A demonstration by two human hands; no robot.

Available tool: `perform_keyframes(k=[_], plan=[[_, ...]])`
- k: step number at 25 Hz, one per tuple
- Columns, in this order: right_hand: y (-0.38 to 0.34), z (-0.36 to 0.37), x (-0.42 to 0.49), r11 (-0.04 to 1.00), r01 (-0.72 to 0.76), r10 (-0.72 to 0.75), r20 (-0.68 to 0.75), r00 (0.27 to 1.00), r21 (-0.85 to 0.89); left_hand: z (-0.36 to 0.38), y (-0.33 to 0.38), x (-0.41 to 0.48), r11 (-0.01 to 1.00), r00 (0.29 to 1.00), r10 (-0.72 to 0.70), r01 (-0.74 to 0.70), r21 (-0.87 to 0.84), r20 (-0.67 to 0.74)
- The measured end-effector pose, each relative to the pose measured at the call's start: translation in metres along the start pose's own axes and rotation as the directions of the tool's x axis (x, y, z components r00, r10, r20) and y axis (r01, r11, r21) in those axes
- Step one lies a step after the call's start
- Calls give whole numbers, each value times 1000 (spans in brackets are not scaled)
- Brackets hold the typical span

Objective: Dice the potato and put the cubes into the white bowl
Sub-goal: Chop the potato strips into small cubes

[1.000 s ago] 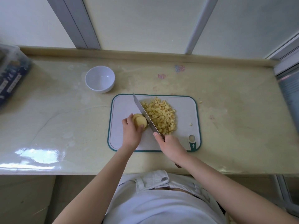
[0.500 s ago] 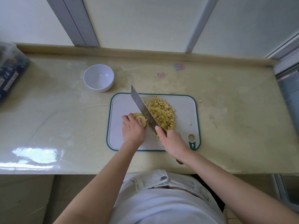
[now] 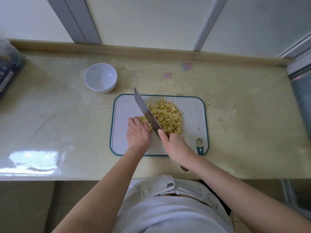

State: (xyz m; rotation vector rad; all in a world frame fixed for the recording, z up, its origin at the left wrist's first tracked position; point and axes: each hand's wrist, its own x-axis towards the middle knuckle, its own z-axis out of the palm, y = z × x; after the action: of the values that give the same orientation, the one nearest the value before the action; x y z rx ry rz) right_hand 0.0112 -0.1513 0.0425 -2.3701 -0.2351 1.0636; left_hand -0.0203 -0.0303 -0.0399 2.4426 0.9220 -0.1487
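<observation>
A white cutting board (image 3: 190,106) with a green rim lies on the counter. On it, my left hand (image 3: 138,133) presses down a stack of potato slices (image 3: 143,121), mostly hidden under the fingers. My right hand (image 3: 176,145) grips the handle of a cleaver (image 3: 146,111), whose blade rests against the right side of the slices. A heap of yellow potato cubes (image 3: 166,116) lies right of the blade. The white bowl (image 3: 100,77) stands empty on the counter, up and left of the board.
A stray cube (image 3: 198,127) lies on the board's right side and a crumb (image 3: 209,103) just off its right edge. A clear plastic box (image 3: 8,68) sits at the counter's far left. The counter's front edge runs just below the board.
The cleaver's blade rose and came down again on the potato slices, a little further left. My left hand stayed on the slices. The view shifted slightly.
</observation>
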Motion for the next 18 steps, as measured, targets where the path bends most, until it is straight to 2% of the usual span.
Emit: perform_keyframes(k=[5,10,18], plan=[[-6,0,3,999,-9,9,7,1000,-35,1,1,-1,1000,1000,4,-4,21,7],[-11,2,4,999,31,-31,1,1000,-14,1,0,0,1000,1000,4,-4,18,13],[-4,13,17,1000,16,-16,-21,1000,12,2,0,0,1000,1000,18,-18,18,-2]])
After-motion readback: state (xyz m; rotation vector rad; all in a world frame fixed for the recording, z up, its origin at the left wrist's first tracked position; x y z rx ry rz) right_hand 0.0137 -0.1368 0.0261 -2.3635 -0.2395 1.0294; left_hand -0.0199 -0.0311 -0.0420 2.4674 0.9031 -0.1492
